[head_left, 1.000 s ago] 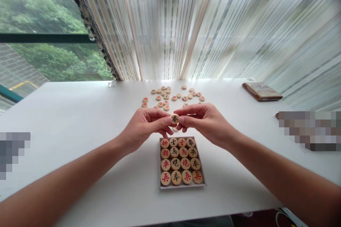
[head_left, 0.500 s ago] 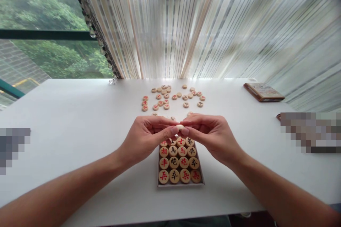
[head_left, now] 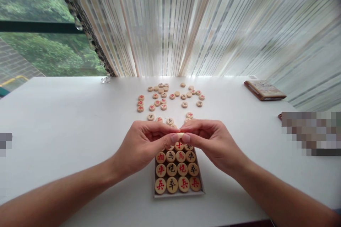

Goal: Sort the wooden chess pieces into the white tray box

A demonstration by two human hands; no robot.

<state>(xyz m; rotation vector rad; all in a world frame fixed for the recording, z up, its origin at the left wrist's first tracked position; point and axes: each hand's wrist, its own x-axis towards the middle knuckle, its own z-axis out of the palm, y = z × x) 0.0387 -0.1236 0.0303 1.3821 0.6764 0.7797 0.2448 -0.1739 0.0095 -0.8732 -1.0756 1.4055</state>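
Between the fingertips of both hands is a small pale Chinese chess piece (head_left: 180,135), seen edge-on, its face hidden. My left hand (head_left: 149,143) pinches it from the left with thumb and fingers. From the other side my right hand (head_left: 206,140) pinches the same piece. Just below the hands lies an open shallow box (head_left: 179,196) filled with rows of round wooden pieces marked in red and black characters. My hands cover the box's far end and part of its top row.
Loose chess pieces (head_left: 163,106) lie scattered on the white table (head_left: 80,124) beyond my hands, some face down. A flat brown box (head_left: 265,90) sits at the far right. Near the right edge is a blurred-out object (head_left: 311,131). A string curtain (head_left: 170,25) hangs behind the table.
The view has shifted slightly, so the box and table look lower and nearer. Both hands keep their pinch on the piece, which appears a little lower in the picture.
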